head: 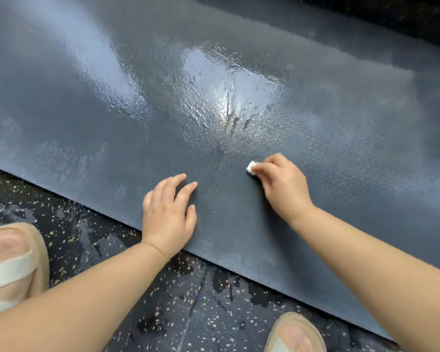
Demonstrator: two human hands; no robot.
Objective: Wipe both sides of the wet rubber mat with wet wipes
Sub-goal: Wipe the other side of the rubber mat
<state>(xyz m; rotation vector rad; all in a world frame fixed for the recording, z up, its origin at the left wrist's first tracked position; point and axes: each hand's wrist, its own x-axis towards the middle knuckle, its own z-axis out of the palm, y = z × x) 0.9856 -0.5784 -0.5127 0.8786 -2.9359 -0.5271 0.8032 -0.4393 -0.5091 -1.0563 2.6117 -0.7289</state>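
A large dark grey rubber mat (214, 85) lies flat on the floor and fills most of the view, with shiny wet patches across its middle. My right hand (282, 185) grips a small bunched white wet wipe (251, 167) and holds it against the mat near the front edge. My left hand (169, 210) rests flat on the mat a little to the left, fingers spread and straight, its wrist over the mat's front edge.
The mat's front edge runs diagonally from the left down to the lower right. In front of it is wet black speckled floor (163, 313). My two feet in beige sandals stand there, one at the lower left (13, 262), one at the bottom (294, 334).
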